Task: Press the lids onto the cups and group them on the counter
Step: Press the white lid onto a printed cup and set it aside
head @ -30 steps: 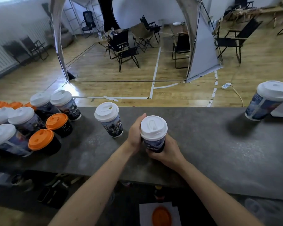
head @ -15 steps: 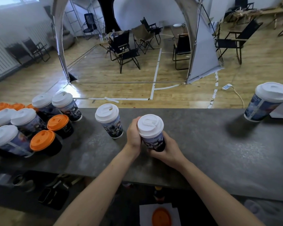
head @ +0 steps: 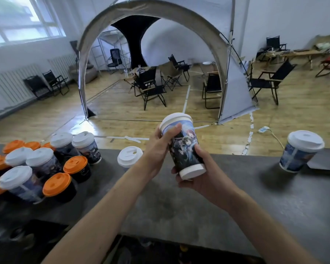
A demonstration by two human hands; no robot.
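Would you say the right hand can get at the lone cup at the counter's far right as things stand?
Probably not yet: the right hand grips the base of the tilted cup, shared with the left hand. Once freed, the way looks open; only bare counter lies before the lone cup.

Cups [head: 39, 163] left; held cup [head: 183, 149] middle; lone cup [head: 299, 154] right.

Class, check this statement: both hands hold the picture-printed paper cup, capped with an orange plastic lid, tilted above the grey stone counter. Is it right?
One slip: the colour. The head view shows the left hand and right hand holding the picture-printed paper cup, capped with a white plastic lid, not an orange one, tilted above the grey stone counter.
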